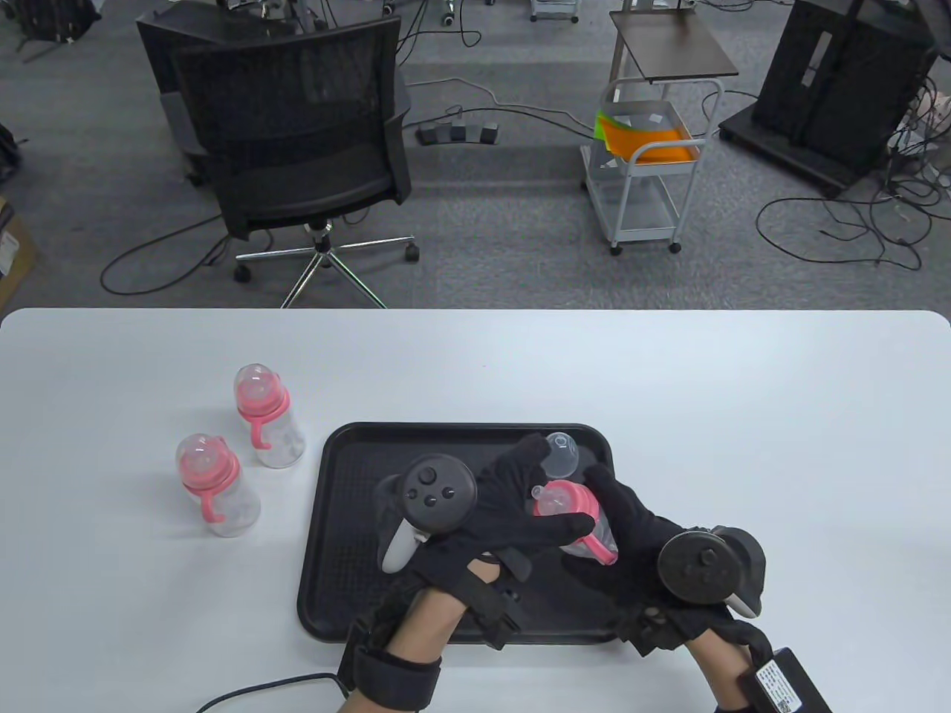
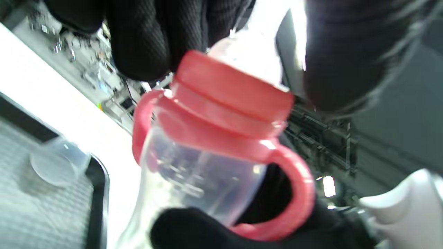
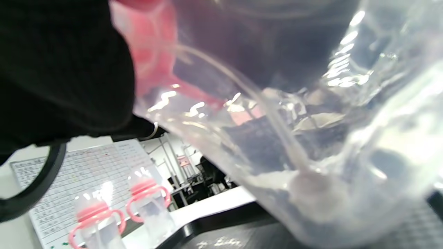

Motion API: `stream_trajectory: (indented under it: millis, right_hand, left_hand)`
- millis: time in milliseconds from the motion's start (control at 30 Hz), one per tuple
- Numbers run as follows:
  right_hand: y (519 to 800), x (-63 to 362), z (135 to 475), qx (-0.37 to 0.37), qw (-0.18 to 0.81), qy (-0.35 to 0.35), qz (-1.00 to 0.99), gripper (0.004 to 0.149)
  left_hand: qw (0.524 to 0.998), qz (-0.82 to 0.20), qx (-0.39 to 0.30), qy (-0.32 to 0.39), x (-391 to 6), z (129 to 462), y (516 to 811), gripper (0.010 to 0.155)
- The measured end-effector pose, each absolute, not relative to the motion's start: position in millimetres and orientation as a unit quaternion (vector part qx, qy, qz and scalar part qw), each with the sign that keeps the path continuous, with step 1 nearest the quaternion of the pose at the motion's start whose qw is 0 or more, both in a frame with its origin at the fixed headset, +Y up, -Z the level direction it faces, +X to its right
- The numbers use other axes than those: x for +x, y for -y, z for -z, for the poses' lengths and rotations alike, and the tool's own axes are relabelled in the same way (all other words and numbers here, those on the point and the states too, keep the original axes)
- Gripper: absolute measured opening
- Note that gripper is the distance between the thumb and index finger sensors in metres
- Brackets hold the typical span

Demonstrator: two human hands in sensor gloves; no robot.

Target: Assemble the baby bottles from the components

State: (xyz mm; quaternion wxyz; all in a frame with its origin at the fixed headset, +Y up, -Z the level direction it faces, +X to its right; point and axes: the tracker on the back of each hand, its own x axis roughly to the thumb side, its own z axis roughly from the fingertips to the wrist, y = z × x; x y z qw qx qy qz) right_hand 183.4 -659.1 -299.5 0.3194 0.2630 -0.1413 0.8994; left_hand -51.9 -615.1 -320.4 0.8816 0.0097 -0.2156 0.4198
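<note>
Over the black tray (image 1: 356, 460) both hands hold one baby bottle (image 1: 576, 520) with a pink collar and handles. My right hand (image 1: 631, 531) grips its clear body (image 3: 294, 145) from below. My left hand (image 1: 520, 512) holds the pink collar (image 2: 235, 93) with its fingers around the top. The teat shows above the collar. A clear dome cap (image 1: 562, 454) lies on the tray just behind the bottle, also seen in the left wrist view (image 2: 57, 166).
Two assembled capped bottles stand on the white table left of the tray, one further back (image 1: 266, 416) and one nearer (image 1: 215, 486); they also show in the right wrist view (image 3: 117, 211). An office chair and a cart stand beyond the table's far edge.
</note>
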Motion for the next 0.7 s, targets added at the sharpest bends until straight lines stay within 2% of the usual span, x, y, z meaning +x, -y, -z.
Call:
stream_trajectory:
  millis: [33,133,200,233,267,300,367,433,600,667,700]
  right_hand:
    - [660.4,183.4,299.3,0.261,0.318,0.136,-0.901,0.108]
    - [664.0,181.2,301.3,0.275,0.322,0.116,-0.898,0.108]
    - [663.7,179.7,302.1,0.269,0.317,0.122,-0.901,0.108]
    - [663.8,179.5,302.3,0.27,0.316,0.121,-0.901,0.107]
    - [664.0,179.7,302.0,0.266,0.318,0.125,-0.901,0.107]
    - [663.7,179.9,302.1,0.267,0.319,0.124,-0.901,0.107]
    - [662.9,180.6,301.4,0.273,0.325,0.124,-0.897,0.107]
    - [664.9,181.1,301.5,0.277,0.309,0.121,-0.902,0.106]
    - [668.4,182.0,306.8,0.294,0.339,0.076,-0.89,0.105]
    - [666.9,181.9,306.4,0.284,0.343,0.084,-0.891,0.105]
    - [664.4,179.8,306.1,0.284,0.333,0.085,-0.895,0.105]
  left_hand:
    - [0.876,-0.421,0.002,0.235,-51.1,321.0,614.0,0.095]
    - [0.826,-0.464,-0.085,0.309,-46.6,324.8,614.8,0.082]
    - [0.818,-0.48,-0.078,0.306,-47.9,324.1,616.1,0.097]
    - [0.846,-0.468,-0.032,0.254,-50.5,320.8,614.2,0.1]
    - [0.876,-0.424,-0.008,0.23,-50.4,319.4,611.8,0.101]
    - [0.909,-0.353,-0.008,0.221,-48.4,317.7,609.1,0.103]
    - [0.944,-0.238,-0.033,0.227,-41.4,315.3,606.7,0.095]
    - [0.931,-0.264,-0.013,0.25,-35.7,312.4,605.5,0.086]
    - [0.907,-0.27,-0.085,0.311,-35.7,318.7,604.3,0.078]
    - [0.897,-0.31,-0.109,0.296,-40.8,320.3,605.3,0.077]
    - [0.897,-0.344,-0.073,0.266,-44.4,320.0,605.8,0.085]
